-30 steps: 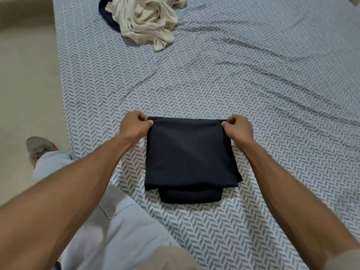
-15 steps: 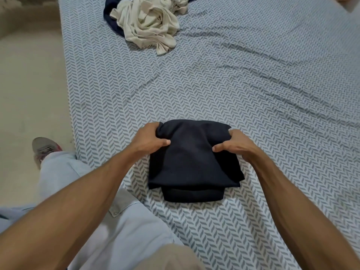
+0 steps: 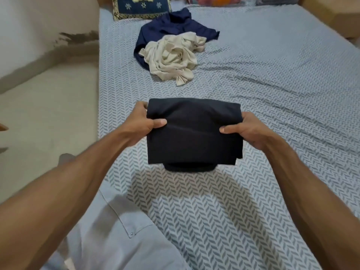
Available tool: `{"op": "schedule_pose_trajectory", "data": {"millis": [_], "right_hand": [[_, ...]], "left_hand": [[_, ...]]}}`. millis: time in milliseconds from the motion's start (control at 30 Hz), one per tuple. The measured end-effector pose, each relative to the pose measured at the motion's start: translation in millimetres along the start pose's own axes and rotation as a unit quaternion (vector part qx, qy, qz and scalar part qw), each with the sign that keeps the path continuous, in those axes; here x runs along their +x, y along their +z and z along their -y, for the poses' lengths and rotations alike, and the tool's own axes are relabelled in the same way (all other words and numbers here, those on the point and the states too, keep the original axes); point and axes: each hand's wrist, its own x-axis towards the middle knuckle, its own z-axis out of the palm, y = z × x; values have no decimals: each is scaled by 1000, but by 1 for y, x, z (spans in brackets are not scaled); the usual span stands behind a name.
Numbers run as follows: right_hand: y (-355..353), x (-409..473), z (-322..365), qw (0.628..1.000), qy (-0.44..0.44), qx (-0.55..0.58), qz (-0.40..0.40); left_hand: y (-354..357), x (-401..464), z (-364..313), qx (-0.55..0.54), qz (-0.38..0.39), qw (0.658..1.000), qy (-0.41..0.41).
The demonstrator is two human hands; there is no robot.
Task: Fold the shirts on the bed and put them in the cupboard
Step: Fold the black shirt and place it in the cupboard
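Hands grip the folded black shirt (image 3: 193, 131) above the bed (image 3: 272, 94): our left hand (image 3: 144, 121) pinches its left edge, our right hand (image 3: 243, 129) its right. Beyond our grip lie a cream shirt (image 3: 171, 57) and a navy shirt (image 3: 175, 26).

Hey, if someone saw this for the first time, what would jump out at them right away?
First, the folded black shirt at the centre, gripped at its sides by the left hand and right hand and casting a shadow on the patterned bed sheet below. Next, farther up the bed, a crumpled cream shirt lying partly on an unfolded navy shirt, with a blue patterned pillow behind them.
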Motion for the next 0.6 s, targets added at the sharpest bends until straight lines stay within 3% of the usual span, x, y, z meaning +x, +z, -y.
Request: {"op": "schedule_pose_trajectory", "data": {"millis": [167, 300, 500, 600], "right_hand": [[-5, 51, 66, 996, -86, -12, -37], [-2, 65, 80, 990, -115, -26, -82], [25, 53, -2, 989, -68, -98, -83], [39, 36, -55, 989, -23, -141, -38]], "left_hand": [[-35, 32, -69, 15, -39, 996, 73], [-47, 35, -81, 33, -37, 991, 122], [-51, 16, 1, 131, -20, 987, 92], [-40, -2, 52, 158, 26, 986, 50]]}}
